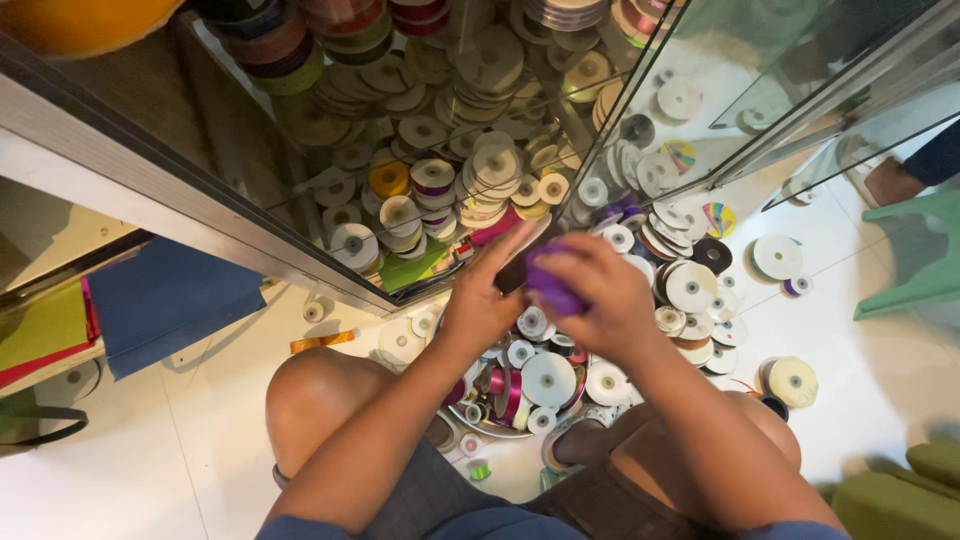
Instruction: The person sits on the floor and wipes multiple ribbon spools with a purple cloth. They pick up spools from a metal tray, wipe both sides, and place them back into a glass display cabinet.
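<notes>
Above a heap of ribbon spools (548,378) on the white floor (150,470), the person's two hands meet in front of the glass cabinet (250,150). The right hand (600,295) is curled closed around a purple ribbon roll (550,285), with only part of the roll showing between the fingers. The left hand (483,300) lies just beside it, fingers stretched out flat and pointing up toward the cabinet, its edge touching the roll; it grips nothing that can be seen. Behind the glass, more spools are stacked in piles, mostly white-faced, some yellow, purple and pink. A blue folded sheet (165,300) rests on the floor at the left, well apart from the hands, and a green plastic chair (915,260) stands at the right edge.
</notes>
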